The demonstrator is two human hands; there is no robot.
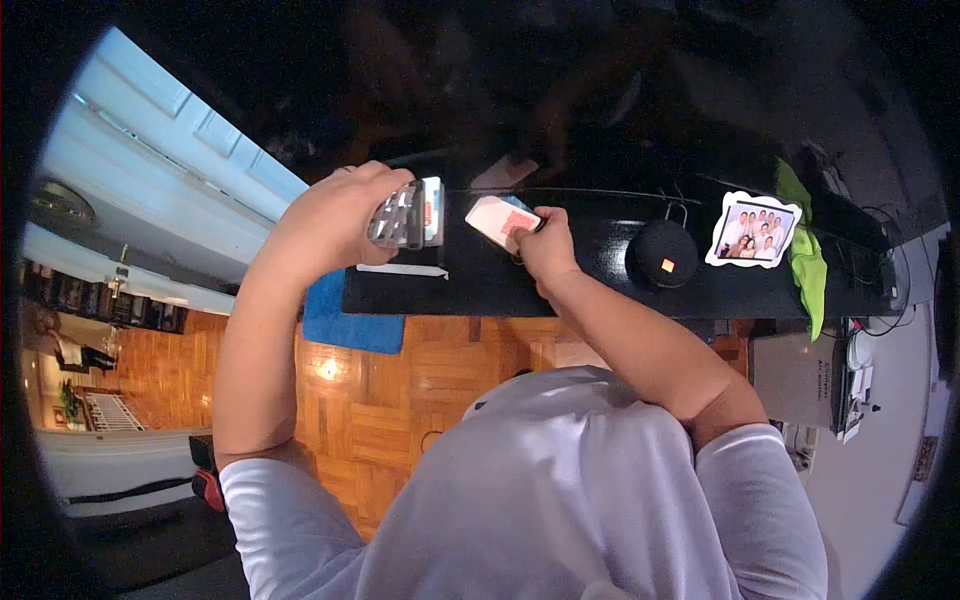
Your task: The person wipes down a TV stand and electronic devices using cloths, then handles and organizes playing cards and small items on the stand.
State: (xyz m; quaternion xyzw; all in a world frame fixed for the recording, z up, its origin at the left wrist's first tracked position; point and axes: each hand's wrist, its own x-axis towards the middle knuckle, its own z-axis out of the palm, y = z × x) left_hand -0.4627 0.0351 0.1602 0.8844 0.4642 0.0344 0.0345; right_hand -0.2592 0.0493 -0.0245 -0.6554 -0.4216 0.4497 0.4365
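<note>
My left hand (345,210) is wrapped round a clear, faceted container (397,215) above the left part of a black glossy table (590,295). A white packet with blue and red print (432,205) shows at the container's right side; whether it is inside or beside it I cannot tell. In my right hand (550,248), thumb on top, is a white card-like piece with red print (495,220). The two hands are apart. Below my left hand, a thin white strip (405,270) lies on the table.
Right of my right hand stands a black round speaker (655,255) with a loop. Beyond it are a white-framed photo (755,230) and a bright green cloth (808,280). A blue mat (350,315) lies on the parquet floor (350,400). A grey box (790,380) stands at the right.
</note>
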